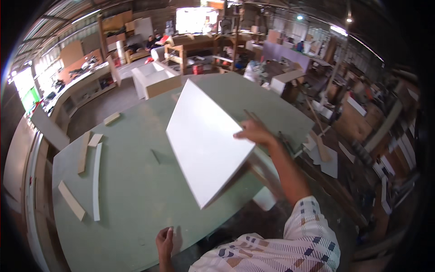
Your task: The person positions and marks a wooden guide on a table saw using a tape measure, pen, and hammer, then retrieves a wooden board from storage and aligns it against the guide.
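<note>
A white rectangular board (pixel 210 140) is tilted over the green-topped table (pixel 131 181), one corner pointing toward me. My right hand (pixel 254 133) grips its right edge, with the thumb on the white face and the other fingers partly hidden behind the edge. My left hand (pixel 165 240) hovers at the table's near side, apart from the board, its fingers curled in and nothing visible in them. A thin dark stick-like piece (pixel 155 156) lies on the tabletop left of the board. What is beneath the board is mostly hidden.
Wooden strips (pixel 84 153) and a long white strip (pixel 97 181) lie on the table's left part. A white open box (pixel 156 78) stands beyond the far edge. Offcuts and boards (pixel 324 158) clutter the right side. People (pixel 156 40) are in the far background.
</note>
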`<state>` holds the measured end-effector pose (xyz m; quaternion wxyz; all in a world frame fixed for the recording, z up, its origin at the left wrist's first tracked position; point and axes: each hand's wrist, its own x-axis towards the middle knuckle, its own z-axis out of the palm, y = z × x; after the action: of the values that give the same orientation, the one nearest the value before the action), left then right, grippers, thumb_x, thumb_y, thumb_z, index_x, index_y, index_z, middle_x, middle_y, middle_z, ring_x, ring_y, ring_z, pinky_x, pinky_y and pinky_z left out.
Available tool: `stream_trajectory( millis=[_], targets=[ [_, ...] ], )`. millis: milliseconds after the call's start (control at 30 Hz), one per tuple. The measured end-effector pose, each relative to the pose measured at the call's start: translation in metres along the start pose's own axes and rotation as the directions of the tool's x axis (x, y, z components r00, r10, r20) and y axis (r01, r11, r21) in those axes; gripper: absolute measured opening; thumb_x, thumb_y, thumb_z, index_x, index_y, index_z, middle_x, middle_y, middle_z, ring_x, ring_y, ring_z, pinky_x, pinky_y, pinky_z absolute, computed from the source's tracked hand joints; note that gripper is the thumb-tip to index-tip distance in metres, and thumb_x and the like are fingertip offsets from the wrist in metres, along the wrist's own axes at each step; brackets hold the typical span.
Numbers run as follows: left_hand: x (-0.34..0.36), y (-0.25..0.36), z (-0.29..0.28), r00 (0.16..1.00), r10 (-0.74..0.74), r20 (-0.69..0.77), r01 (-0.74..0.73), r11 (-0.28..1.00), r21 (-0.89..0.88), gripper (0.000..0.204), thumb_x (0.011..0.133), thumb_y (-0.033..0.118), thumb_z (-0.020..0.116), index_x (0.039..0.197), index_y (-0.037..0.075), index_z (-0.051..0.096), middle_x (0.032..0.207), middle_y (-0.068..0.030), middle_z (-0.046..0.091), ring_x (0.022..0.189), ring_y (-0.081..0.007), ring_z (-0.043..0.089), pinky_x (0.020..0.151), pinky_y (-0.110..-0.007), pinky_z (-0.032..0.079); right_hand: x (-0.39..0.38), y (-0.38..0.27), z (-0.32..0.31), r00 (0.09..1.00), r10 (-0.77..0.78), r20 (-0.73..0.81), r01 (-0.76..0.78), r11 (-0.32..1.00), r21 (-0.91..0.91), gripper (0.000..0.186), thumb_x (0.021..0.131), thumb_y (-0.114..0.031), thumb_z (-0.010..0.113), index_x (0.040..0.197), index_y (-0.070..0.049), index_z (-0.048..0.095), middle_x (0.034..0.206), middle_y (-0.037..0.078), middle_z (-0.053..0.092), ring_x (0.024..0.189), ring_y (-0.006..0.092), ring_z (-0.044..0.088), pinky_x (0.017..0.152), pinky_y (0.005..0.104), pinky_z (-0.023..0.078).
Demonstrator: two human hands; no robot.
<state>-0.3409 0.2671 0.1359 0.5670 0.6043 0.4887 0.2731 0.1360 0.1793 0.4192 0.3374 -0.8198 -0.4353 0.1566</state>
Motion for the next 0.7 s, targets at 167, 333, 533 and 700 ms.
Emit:
stream_trajectory(
  millis=[167, 333, 533, 700],
  targets=[
    [-0.033, 0.046, 0.113, 0.921, -0.211, 0.328, 0.320, 0.888, -0.329, 0.056, 0.094, 0.051, 0.055, 0.099, -0.003, 0.065, 0.081, -0.0094, 0.065, 0.073, -0.0159, 0.062, 0.065, -0.032, 0.051, -0.157, 0.060, -0.034, 0.995, 0.096, -0.013, -0.091, 0.975, 0.202, 0.029, 0.078, -0.025, 0.076, 0.078, 0.000, 0.061, 0.069, 0.000, 0.054, 0.066, 0.0099, 0.051, 0.061, 0.0320, 0.043],
    [-0.047, -0.021, 0.182, 0.847, -0.377, 0.375, 0.523, 0.723, -0.452, 0.052, 0.095, 0.053, 0.053, 0.081, 0.003, 0.059, 0.065, -0.0015, 0.050, 0.059, -0.0136, 0.050, 0.055, -0.032, 0.045, -0.259, 0.081, -0.046, 0.993, 0.110, 0.039, -0.117, 0.904, 0.411, 0.027, 0.082, -0.021, 0.074, 0.091, 0.002, 0.065, 0.081, 0.003, 0.064, 0.074, 0.0087, 0.055, 0.064, 0.0281, 0.044],
    [-0.094, 0.008, 0.241, 0.935, -0.337, 0.113, 0.345, 0.780, -0.522, 0.039, 0.095, 0.040, 0.060, 0.075, 0.008, 0.050, 0.064, 0.0041, 0.045, 0.054, -0.0095, 0.042, 0.051, -0.031, 0.037, -0.311, 0.156, -0.070, 0.989, 0.141, 0.033, -0.139, 0.857, 0.497, 0.033, 0.087, -0.025, 0.070, 0.103, 0.003, 0.063, 0.088, 0.005, 0.066, 0.082, 0.0104, 0.060, 0.071, 0.0282, 0.046],
    [-0.087, 0.082, 0.315, 0.964, -0.234, 0.124, 0.265, 0.831, -0.489, 0.036, 0.094, 0.035, 0.062, 0.079, 0.004, 0.053, 0.070, -0.0011, 0.052, 0.057, -0.0110, 0.048, 0.054, -0.032, 0.042, -0.354, 0.247, -0.104, 0.992, 0.088, -0.094, 0.005, 0.705, 0.709, 0.045, 0.092, -0.028, 0.062, 0.122, 0.004, 0.056, 0.112, 0.010, 0.065, 0.104, 0.0185, 0.061, 0.088, 0.0313, 0.047]
  ],
)
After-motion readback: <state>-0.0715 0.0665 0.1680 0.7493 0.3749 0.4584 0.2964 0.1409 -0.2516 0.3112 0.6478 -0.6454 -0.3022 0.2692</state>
